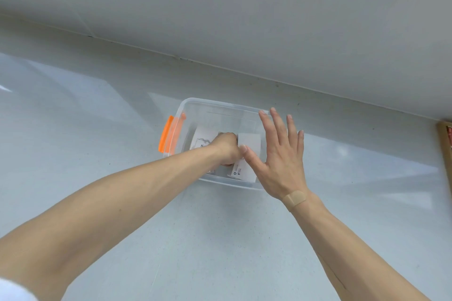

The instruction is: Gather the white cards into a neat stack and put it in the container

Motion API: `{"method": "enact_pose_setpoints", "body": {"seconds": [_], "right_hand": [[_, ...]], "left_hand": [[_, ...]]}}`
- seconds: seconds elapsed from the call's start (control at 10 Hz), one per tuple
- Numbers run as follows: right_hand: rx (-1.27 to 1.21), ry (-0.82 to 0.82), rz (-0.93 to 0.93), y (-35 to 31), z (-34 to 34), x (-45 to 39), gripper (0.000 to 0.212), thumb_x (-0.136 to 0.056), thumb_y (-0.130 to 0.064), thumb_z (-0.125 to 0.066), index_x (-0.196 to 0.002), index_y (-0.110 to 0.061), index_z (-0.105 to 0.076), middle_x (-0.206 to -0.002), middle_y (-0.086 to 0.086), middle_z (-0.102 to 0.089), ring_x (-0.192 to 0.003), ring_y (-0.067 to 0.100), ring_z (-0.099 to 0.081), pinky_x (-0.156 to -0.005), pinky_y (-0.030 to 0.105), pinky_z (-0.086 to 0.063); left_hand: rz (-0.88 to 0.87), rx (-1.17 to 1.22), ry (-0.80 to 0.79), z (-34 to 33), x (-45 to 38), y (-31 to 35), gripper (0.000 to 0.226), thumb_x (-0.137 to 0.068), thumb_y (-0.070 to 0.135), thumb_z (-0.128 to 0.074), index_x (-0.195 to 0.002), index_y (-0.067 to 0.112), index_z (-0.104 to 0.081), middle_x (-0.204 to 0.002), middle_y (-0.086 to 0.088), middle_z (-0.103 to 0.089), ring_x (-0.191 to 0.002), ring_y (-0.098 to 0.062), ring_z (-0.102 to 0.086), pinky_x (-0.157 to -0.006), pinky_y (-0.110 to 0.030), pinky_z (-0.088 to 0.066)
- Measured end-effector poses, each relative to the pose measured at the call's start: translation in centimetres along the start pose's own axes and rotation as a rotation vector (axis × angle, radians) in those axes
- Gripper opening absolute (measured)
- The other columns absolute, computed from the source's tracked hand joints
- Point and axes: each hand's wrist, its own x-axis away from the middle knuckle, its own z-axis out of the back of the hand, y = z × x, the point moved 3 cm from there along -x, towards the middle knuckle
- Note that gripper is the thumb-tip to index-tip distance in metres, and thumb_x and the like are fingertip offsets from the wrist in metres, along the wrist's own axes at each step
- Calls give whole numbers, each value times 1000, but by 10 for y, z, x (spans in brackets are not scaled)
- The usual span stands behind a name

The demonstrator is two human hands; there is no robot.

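Reaching left hand (pixel 226 148) into container (pixel 217 105)

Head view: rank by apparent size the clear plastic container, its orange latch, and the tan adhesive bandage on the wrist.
1. Clear plastic container
2. Orange latch
3. Tan adhesive bandage, though it lies nearer the camera, so the gap with the latch is unsure.

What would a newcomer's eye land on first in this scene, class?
Probably the clear container on the pale counter, with its bright orange latch on the left end. The left hand reaches inside among the white cards, while the right hand hovers open above its right side.
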Motion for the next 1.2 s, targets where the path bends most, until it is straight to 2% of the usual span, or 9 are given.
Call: {"method": "enact_pose_setpoints", "body": {"seconds": [0.3,0.4,0.5,0.6,0.7,0.8,0.9,1.1,1.2], "right_hand": [[7,-1,-6,0,0,-1,76,-85,-69,-33,-150,-36,-11,-162,-7,-9,-148,22,7,-117,59,-1],[4,3,-1,-1,-1,-1,76,-85,-69,-34,-150,-36,-11,-162,-7,-9,-148,22,7,-117,59,-1],[5,4,2,-1,-2,-1,75,-85,-68,-34,-149,-36,-11,-162,-6,-10,-148,22,7,-118,59,-1],[29,17,2,0,0,-2,74,-86,-68,-34,-149,-38,-10,-162,-6,-11,-148,23,6,-118,59,-1],[70,20,2,-2,1,0,73,-85,-69,-32,-149,-39,-9,-162,-6,-11,-148,24,6,-117,59,-1],[136,-10,5,-2,0,1,72,-86,-70,-28,-148,-40,-8,-162,-7,-10,-147,24,6,-117,58,0],[207,-16,8,-4,5,0,71,-88,-70,-25,-148,-37,-11,-162,-6,-11,-147,24,6,-118,58,-1],[301,7,6,-16,18,7,66,-90,-65,-27,-146,-29,-28,-159,-4,-25,-148,21,-6,-119,52,-7],[306,30,-28,-19,41,14,52,-93,-55,-41,-136,-25,-48,-148,-1,-45,-143,21,-26,-117,46,-19]], "left_hand": [[43,-74,-73,-2,6,3,17,-85,33,-47,-82,22,-59,-82,-3,-67,-70,-25,-70,-71,-37,-63],[11,-195,-90,-8,3,5,19,-85,25,-43,-72,17,-53,-71,-3,-60,-62,-24,-63,-60,-29,-57],[-16,-302,-106,-12,2,8,23,-86,19,-41,-63,17,-46,-60,-1,-50,-52,-20,-51,-49,-23,-42],[-22,-430,-154,-14,2,14,32,-91,11,-37,-59,16,-40,-56,-1,-45,-47,-18,-46,-44,-24,-36],[-15,-497,-186,-14,3,15,34,-93,9,-35,-60,15,-39,-59,-2,-43,-51,-21,-46,-44,-25,-36],[-5,-496,-235,-13,8,14,30,-96,16,-37,-67,14,-43,-66,-6,-47,-61,-25,-50,-53,-28,-42],[17,-422,-226,-9,16,15,29,-96,29,-38,-77,11,-50,-68,-6,-48,-58,-22,-49,-59,-29,-46],[-15,-431,-33,13,35,17,35,-93,43,-45,-91,11,-60,-77,-8,-56,-72,-28,-55,-67,-31,-44],[-64,-457,96,35,57,12,39,-89,45,-48,-108,13,-59,-108,-6,-65,-95,-28,-58,-74,-31,-41]]}}
